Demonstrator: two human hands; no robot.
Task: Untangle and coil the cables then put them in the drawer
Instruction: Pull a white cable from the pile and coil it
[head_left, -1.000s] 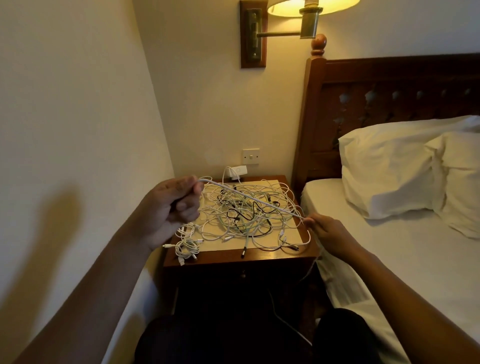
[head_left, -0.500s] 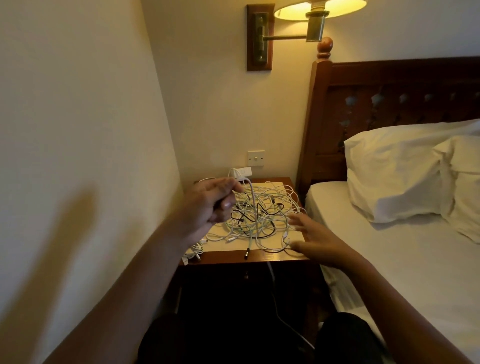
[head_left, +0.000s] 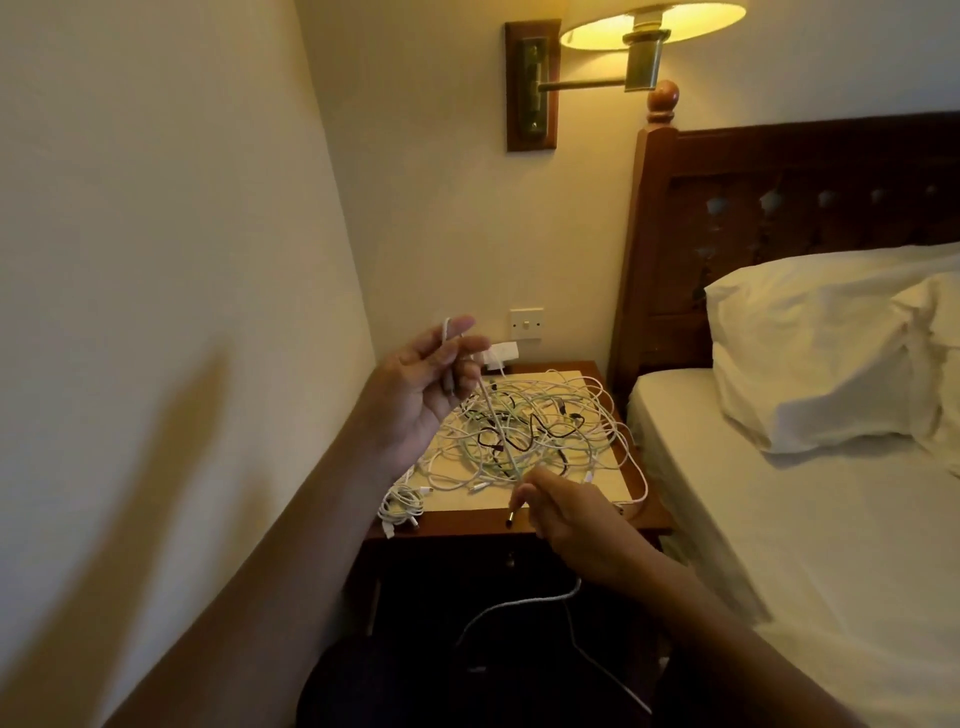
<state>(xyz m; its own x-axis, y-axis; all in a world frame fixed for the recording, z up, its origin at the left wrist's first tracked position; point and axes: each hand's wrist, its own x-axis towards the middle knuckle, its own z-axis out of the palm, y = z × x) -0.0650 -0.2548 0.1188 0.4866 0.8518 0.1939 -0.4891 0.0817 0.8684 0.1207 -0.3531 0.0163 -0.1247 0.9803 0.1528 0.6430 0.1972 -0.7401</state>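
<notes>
A tangle of white and black cables (head_left: 540, 431) covers the top of the wooden nightstand (head_left: 644, 522). My left hand (head_left: 423, 384) is raised above the table's left side, palm towards me, with a white cable (head_left: 496, 423) caught between its fingers. That cable runs down and right to my right hand (head_left: 569, 512), which pinches it near its dark plug at the table's front edge. A small coiled white cable (head_left: 400, 506) lies at the front left corner. Below my right hand another white cable (head_left: 514, 608) hangs in front of the dark drawer area.
The wall runs close along the left. A bed with white sheet (head_left: 831, 545) and pillows (head_left: 831, 343) stands right of the nightstand, under a dark headboard. A wall lamp (head_left: 644, 31) hangs above, and a wall switch (head_left: 526, 323) and white charger sit behind the cables.
My left hand has lifted and turned palm-up with the white cable. My right hand moved from the table's right edge to the front and took hold of the cable near its plug.
</notes>
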